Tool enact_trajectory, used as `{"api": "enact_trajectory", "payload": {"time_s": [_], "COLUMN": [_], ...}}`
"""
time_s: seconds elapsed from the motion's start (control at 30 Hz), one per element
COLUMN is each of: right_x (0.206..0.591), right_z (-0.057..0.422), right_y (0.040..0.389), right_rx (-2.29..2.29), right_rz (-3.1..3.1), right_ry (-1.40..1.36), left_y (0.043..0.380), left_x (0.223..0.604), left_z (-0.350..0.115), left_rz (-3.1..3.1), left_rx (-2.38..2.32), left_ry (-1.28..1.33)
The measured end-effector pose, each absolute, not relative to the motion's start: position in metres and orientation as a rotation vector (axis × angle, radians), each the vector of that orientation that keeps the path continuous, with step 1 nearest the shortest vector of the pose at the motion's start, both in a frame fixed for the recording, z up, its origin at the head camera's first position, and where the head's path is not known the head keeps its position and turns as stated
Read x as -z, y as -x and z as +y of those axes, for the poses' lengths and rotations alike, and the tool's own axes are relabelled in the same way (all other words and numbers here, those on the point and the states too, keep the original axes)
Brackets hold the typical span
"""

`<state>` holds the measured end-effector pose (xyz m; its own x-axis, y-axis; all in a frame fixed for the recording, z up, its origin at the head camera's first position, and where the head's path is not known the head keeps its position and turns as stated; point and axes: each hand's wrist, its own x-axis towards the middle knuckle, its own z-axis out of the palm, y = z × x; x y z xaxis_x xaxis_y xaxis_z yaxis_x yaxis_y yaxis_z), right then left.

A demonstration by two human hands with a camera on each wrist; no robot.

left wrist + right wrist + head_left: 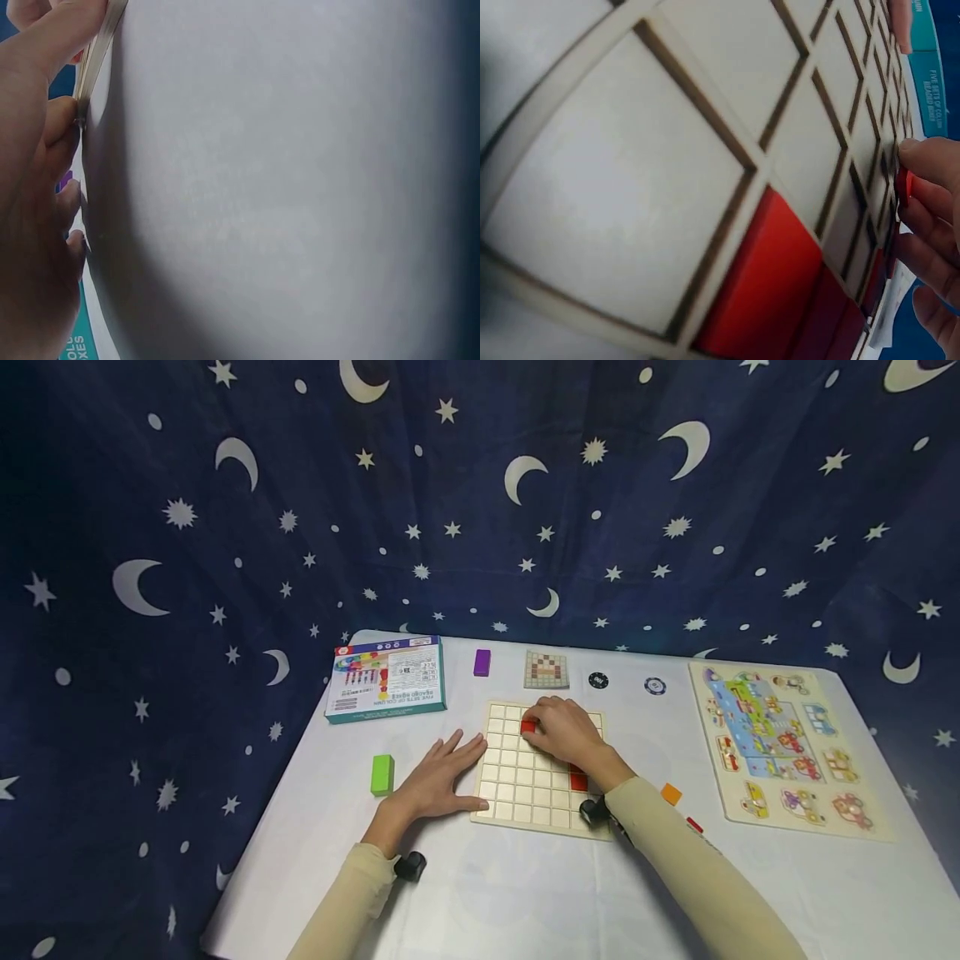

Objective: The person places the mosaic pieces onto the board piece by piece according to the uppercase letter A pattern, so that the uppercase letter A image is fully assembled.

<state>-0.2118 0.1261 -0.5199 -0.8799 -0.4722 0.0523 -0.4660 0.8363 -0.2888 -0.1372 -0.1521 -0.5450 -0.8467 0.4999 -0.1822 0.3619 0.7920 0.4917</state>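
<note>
A pale wooden grid board [522, 775] with square recesses lies on the white table. My left hand [435, 783] rests at its left side with fingers spread, the thumb and fingertips touching that edge. In the left wrist view, the same hand [34, 172] lies along the thin board edge [96, 60]. My right hand [567, 731] reaches over the board and pinches a red square tile [528, 727] near the upper middle cells. The right wrist view has this tile [905, 186] between thumb and fingers. Other red tiles [578, 782] sit in cells along the right side, partly hidden by the right arm.
Left of the board are a boxed set [386, 681] and a green block [382, 775]. Behind it lie a purple block [482, 662], a small pattern card [546, 670] and two chips [597, 680]. An orange piece [671, 793], a red piece [694, 825] and a picture puzzle [817, 810] lie rightward.
</note>
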Motion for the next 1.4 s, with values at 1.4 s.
{"api": "enact_trajectory", "payload": {"time_s": [1.4], "right_x": [0.511], "right_z": [0.172], "right_y": [0.198], "right_rx": [0.446], "right_rz": [3.016], "right_ry": [0.663], "left_y": [0.138], "left_x": [0.544], "left_z": [-0.153], "left_rz": [2.677], "left_rx": [-0.685], "left_ry": [-0.669]}}
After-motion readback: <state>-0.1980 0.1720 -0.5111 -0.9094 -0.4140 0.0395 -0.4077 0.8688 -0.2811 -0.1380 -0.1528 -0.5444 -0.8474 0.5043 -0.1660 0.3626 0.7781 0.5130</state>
